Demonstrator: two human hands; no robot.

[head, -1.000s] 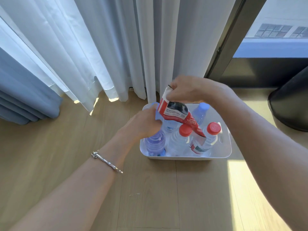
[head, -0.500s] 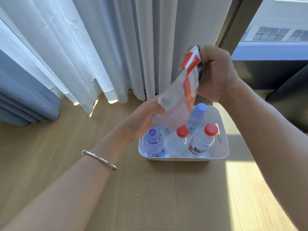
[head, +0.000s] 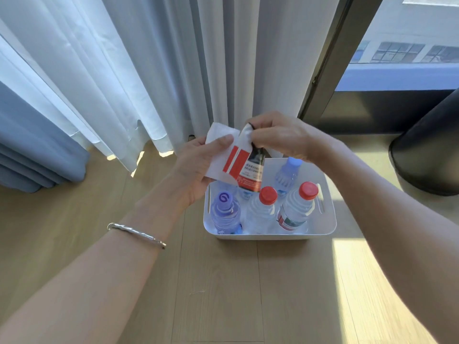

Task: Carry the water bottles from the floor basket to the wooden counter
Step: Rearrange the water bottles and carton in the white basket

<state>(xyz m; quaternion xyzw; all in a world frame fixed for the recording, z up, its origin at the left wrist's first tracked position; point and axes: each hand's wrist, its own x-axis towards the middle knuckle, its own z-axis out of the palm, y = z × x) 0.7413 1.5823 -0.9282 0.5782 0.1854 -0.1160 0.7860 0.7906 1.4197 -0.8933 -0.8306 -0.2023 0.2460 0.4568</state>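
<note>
1. Two curtains fill the frame's 9 to 11 o'clock: a blue curtain [head: 37, 150] bunched at far left and white sheers [head: 149, 70] beside it, hems down at the wood floor [head: 223, 294].
2. Left hand [head: 198, 170], with a silver bracelet [head: 136, 235] on its wrist, grasps a white-and-red wrapper [head: 233, 157]. The thumb lies across the top face and the fingers curl beneath.
3. Right hand [head: 280, 135], at 2 o'clock from the left hand, pinches the wrapper's upper end between thumb and fingertips.
4. Wrapper hangs above the far-left corner of the white basket [head: 270, 235], partly covering that corner.
5. Basket sits on the floor at 5 o'clock from the left hand. Four water bottles show inside, upright, neither hand touching them:
   - purple-capped bottle [head: 224, 207] at the basket's 8 o'clock
   - red-capped bottle [head: 267, 202] at 6
   - second red-capped bottle [head: 298, 207] at 4
   - blue-capped bottle [head: 288, 172] at 1
6. Dark round container [head: 427, 150] at the frame's 3 o'clock, well apart from the basket. Dark window frame [head: 323, 58] rises at 1 o'clock.
</note>
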